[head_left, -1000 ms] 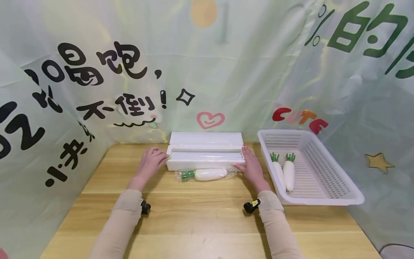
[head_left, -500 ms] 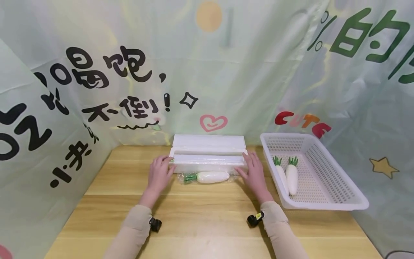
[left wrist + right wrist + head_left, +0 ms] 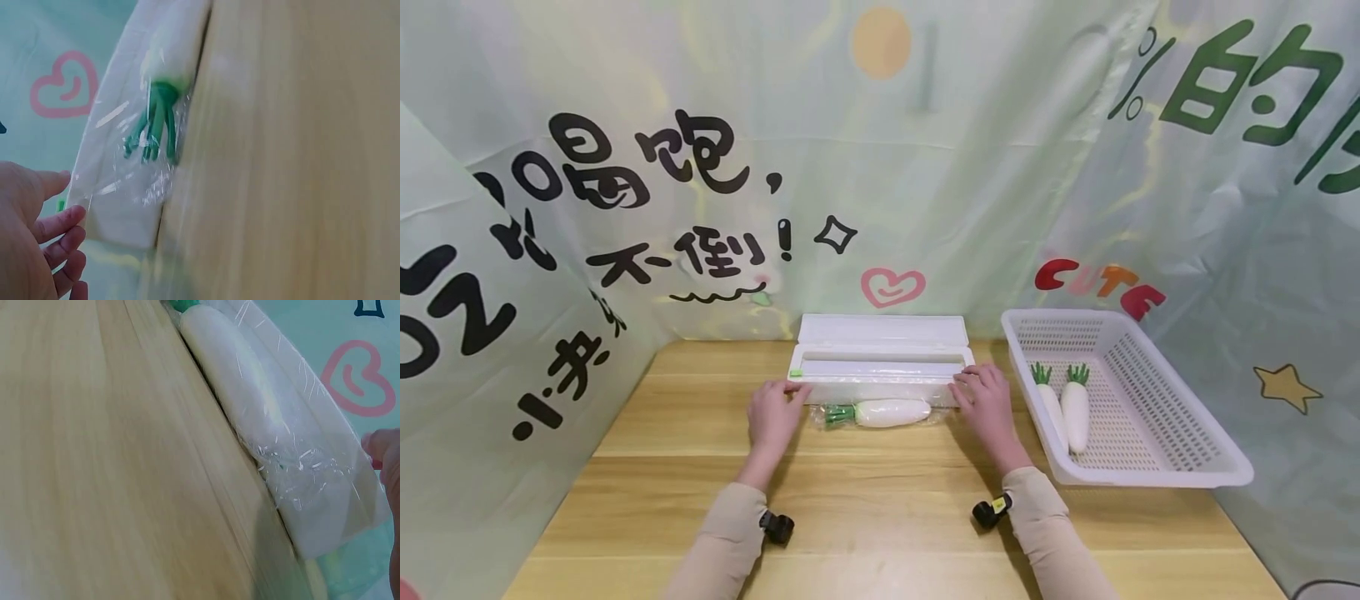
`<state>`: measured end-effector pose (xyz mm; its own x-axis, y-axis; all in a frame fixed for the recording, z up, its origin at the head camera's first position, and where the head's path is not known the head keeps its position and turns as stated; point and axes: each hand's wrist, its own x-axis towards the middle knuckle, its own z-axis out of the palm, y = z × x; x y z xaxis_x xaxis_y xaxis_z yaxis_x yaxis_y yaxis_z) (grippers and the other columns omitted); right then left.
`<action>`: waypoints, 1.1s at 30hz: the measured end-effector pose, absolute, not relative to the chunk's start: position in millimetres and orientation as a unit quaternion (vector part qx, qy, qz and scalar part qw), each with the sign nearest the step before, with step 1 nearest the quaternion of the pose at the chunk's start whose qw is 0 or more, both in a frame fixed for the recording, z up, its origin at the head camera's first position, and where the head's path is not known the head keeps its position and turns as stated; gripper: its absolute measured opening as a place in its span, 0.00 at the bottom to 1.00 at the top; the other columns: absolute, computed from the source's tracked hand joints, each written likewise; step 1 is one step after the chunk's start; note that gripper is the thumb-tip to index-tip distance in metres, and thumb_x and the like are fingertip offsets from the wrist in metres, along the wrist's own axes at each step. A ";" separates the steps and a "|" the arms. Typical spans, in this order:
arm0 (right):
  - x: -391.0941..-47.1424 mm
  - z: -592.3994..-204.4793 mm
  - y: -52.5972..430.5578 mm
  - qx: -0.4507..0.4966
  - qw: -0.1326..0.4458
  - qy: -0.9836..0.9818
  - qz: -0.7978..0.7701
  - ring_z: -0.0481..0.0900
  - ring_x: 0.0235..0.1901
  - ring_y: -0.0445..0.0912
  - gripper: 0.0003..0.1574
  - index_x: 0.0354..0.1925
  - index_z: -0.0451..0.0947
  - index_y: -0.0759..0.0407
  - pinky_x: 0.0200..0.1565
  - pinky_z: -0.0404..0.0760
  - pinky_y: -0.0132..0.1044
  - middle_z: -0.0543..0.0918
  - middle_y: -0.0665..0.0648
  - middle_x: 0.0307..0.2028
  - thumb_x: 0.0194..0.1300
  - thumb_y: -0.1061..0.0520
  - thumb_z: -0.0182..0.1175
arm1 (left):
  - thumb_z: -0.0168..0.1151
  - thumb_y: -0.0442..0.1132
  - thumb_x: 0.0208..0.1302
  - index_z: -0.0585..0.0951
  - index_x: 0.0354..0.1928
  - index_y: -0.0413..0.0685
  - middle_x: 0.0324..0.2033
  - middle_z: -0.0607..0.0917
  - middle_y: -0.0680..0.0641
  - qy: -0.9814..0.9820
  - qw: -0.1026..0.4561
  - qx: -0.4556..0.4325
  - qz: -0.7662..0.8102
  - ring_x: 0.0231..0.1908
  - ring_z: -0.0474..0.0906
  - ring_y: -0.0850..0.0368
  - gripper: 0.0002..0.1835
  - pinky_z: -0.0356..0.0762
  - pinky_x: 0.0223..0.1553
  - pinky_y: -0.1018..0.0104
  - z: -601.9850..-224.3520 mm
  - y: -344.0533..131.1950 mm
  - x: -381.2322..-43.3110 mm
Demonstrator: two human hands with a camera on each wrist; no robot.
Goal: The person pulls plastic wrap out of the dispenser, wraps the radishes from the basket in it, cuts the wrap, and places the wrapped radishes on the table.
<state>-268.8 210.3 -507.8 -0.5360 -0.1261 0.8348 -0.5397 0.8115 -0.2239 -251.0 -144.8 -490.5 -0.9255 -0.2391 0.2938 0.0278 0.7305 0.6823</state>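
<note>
A long white cling film box (image 3: 883,330) stands at the back of the table, lid up. A green tab (image 3: 795,373) shows at its left end. Clear cling film (image 3: 103,187) lies shiny along its front edge. My left hand (image 3: 772,419) pinches the film's edge between thumb and index finger at the front left corner. At the front right corner my right hand (image 3: 987,412) pinches the film too, most of it outside the right wrist view. Against the box's front lies a white radish (image 3: 892,412) with green stalks, wrapped in crinkled film.
On the right stands a white perforated basket (image 3: 1231,476). Two unwrapped white radishes, a nearer one (image 3: 1077,414) and one by the wall (image 3: 1051,407), lie in its left side. A printed curtain (image 3: 970,208) hangs close behind the wooden table (image 3: 865,500).
My left hand has moved from the box's left end to its front corner, uncovering the green tab. The right hand has drawn slightly toward me. Box, wrapped radish and basket stay put.
</note>
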 end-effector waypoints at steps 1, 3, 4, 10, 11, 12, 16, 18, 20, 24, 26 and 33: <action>-268.9 -507.9 209.3 0.197 0.441 -0.845 0.231 0.76 0.44 0.59 0.11 0.33 0.84 0.64 0.46 0.72 0.56 0.83 0.62 0.37 0.49 0.62 0.74 | 0.65 0.55 0.62 0.86 0.41 0.48 0.41 0.85 0.42 -0.910 0.186 0.061 -0.367 0.47 0.78 0.41 0.18 0.69 0.54 0.46 -490.8 -143.3 -252.0; -269.5 -507.9 207.3 0.197 0.445 -0.844 0.226 0.76 0.43 0.59 0.09 0.32 0.84 0.63 0.43 0.72 0.54 0.83 0.62 0.36 0.50 0.63 0.73 | 0.65 0.53 0.62 0.87 0.39 0.48 0.40 0.86 0.43 -0.906 0.195 0.065 -0.370 0.46 0.78 0.42 0.16 0.69 0.53 0.46 -491.3 -140.9 -253.8; -269.6 -507.6 206.3 0.196 0.446 -0.844 0.224 0.76 0.43 0.59 0.08 0.32 0.84 0.63 0.42 0.71 0.54 0.83 0.61 0.36 0.50 0.64 0.72 | 0.65 0.52 0.62 0.86 0.38 0.48 0.39 0.86 0.43 -0.904 0.200 0.065 -0.371 0.45 0.79 0.42 0.15 0.70 0.53 0.47 -491.8 -140.1 -254.4; -268.1 -506.0 202.8 0.211 0.453 -0.836 0.227 0.76 0.41 0.58 0.05 0.29 0.82 0.61 0.39 0.70 0.51 0.83 0.60 0.34 0.51 0.66 0.70 | 0.67 0.45 0.61 0.85 0.33 0.45 0.36 0.86 0.43 -0.893 0.228 0.042 -0.387 0.38 0.79 0.45 0.10 0.73 0.45 0.52 -493.7 -139.1 -256.9; -267.6 -506.1 202.9 0.216 0.454 -0.833 0.231 0.76 0.41 0.58 0.05 0.28 0.82 0.62 0.40 0.70 0.51 0.83 0.60 0.34 0.51 0.66 0.70 | 0.67 0.44 0.61 0.85 0.33 0.45 0.35 0.86 0.43 -0.891 0.227 0.037 -0.391 0.37 0.78 0.46 0.09 0.73 0.43 0.53 -493.9 -139.5 -257.0; -266.9 -505.9 203.1 0.221 0.454 -0.830 0.234 0.76 0.40 0.58 0.06 0.28 0.82 0.62 0.41 0.71 0.51 0.83 0.61 0.34 0.50 0.67 0.70 | 0.67 0.43 0.61 0.85 0.33 0.45 0.35 0.85 0.44 -0.890 0.223 0.032 -0.397 0.36 0.78 0.47 0.09 0.73 0.42 0.54 -494.1 -140.1 -257.0; -263.8 -507.0 206.4 0.244 0.458 -0.819 0.246 0.76 0.40 0.60 0.03 0.29 0.82 0.64 0.43 0.71 0.53 0.83 0.62 0.34 0.53 0.67 0.68 | 0.66 0.39 0.60 0.83 0.34 0.45 0.34 0.85 0.44 -0.886 0.195 0.002 -0.420 0.33 0.77 0.51 0.05 0.74 0.38 0.60 -494.4 -144.7 -254.8; -261.5 -508.0 209.0 0.256 0.456 -0.814 0.252 0.76 0.40 0.60 0.02 0.29 0.81 0.64 0.42 0.71 0.52 0.83 0.62 0.34 0.56 0.65 0.66 | 0.66 0.37 0.59 0.82 0.33 0.45 0.32 0.84 0.45 -0.888 0.175 -0.017 -0.425 0.32 0.77 0.53 0.04 0.75 0.37 0.62 -495.1 -148.6 -253.0; -258.1 -508.7 212.0 0.266 0.446 -0.815 0.258 0.76 0.41 0.59 0.03 0.29 0.81 0.63 0.41 0.70 0.51 0.83 0.61 0.34 0.59 0.63 0.65 | 0.66 0.35 0.59 0.82 0.32 0.44 0.32 0.84 0.45 -0.891 0.156 -0.039 -0.425 0.32 0.77 0.55 0.03 0.75 0.37 0.64 -495.9 -153.2 -250.8; -250.2 -509.1 218.3 0.288 0.414 -0.822 0.266 0.76 0.41 0.57 0.03 0.29 0.81 0.62 0.43 0.69 0.50 0.83 0.59 0.35 0.55 0.66 0.68 | 0.68 0.35 0.59 0.82 0.31 0.46 0.32 0.84 0.47 -0.909 0.112 -0.081 -0.394 0.33 0.77 0.56 0.03 0.77 0.38 0.63 -497.2 -163.5 -246.5; -247.0 -509.2 221.4 0.303 0.398 -0.825 0.262 0.76 0.41 0.57 0.07 0.29 0.82 0.62 0.44 0.69 0.50 0.83 0.59 0.35 0.49 0.68 0.70 | 0.68 0.35 0.59 0.82 0.31 0.48 0.33 0.84 0.47 -0.919 0.088 -0.103 -0.371 0.34 0.78 0.55 0.03 0.79 0.39 0.60 -496.7 -168.3 -244.4; -243.1 -511.0 231.4 0.348 0.333 -0.850 0.213 0.76 0.43 0.54 0.11 0.28 0.82 0.58 0.49 0.69 0.48 0.83 0.56 0.36 0.45 0.67 0.72 | 0.70 0.38 0.56 0.82 0.30 0.55 0.35 0.82 0.51 -0.953 0.032 -0.135 -0.270 0.36 0.78 0.56 0.05 0.79 0.41 0.56 -497.2 -175.1 -242.5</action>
<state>-243.1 231.4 -511.0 -0.5365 -0.4496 0.7141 -0.7332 0.6674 -0.1307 -242.5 -175.1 -497.2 -0.9617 0.2393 0.1336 0.2738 0.8175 0.5066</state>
